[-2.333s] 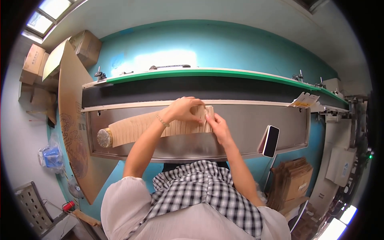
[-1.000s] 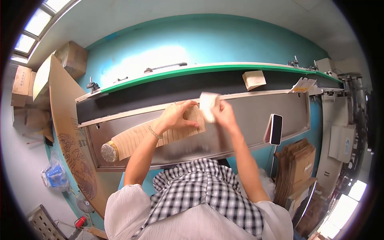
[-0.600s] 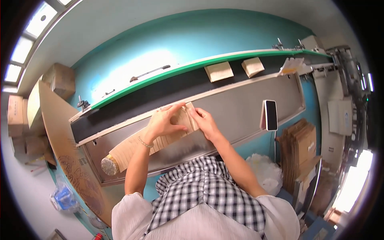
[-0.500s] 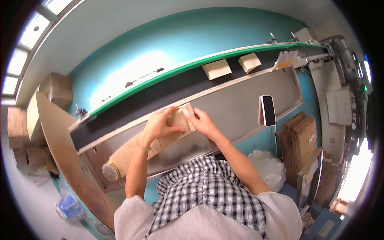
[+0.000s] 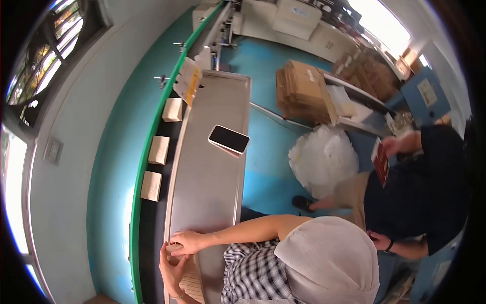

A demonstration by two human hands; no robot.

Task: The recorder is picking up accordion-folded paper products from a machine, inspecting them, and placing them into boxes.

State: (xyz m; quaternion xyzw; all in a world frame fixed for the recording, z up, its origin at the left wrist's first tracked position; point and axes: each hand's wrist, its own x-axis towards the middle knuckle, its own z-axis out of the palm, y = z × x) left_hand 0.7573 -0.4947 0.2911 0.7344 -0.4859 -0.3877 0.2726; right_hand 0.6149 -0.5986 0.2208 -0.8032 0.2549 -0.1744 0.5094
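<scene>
Your right hand (image 5: 186,242): fingers bent, pinching a thin tan piece (image 5: 174,247) at the end of the row of tan pieces (image 5: 192,281). Your left hand (image 5: 173,268), bracelet (image 5: 177,296) at the wrist: thumb and fingers apart in a wide C about the same end; cannot tell whether they squeeze. Hands close together.

Row runs from your hands to the lower edge of view, upon the steel tray (image 5: 207,192), alongside the pale rail (image 5: 177,172). Past that rail, black belt (image 5: 149,238); on it three tan blocks, spaced apart: nearest (image 5: 151,186), middle (image 5: 159,150), farthest (image 5: 172,109). Green rail (image 5: 135,243) borders the belt's outer side.

Farther along the tray: white-edged smartphone (image 5: 229,138), screen dark, near the right-hand rim. Beyond, a white-and-yellow opened carton (image 5: 189,85) by the belt.

To your right: stacked flat cardboard (image 5: 298,93), white plastic bag (image 5: 324,159), and a dark-shirted co-worker (image 5: 417,187) holding a red-and-white card (image 5: 380,164).
</scene>
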